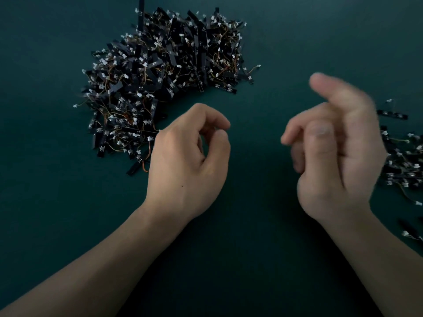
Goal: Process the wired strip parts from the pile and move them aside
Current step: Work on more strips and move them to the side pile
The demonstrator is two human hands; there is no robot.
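A big pile of wired strip parts lies at the upper left: black strips with white connectors and thin orange and yellow wires. My left hand hovers just right of the pile's near edge, fingers loosely curled with thumb and forefinger close together, and I see nothing in it. My right hand is raised on the right, blurred by motion, fingers loosely curled and empty. A smaller heap of the same parts lies at the right edge, partly behind my right hand.
Everything lies on a dark teal table surface. One strip lies apart above the right heap. Bare surface shows between my two hands and in front of them.
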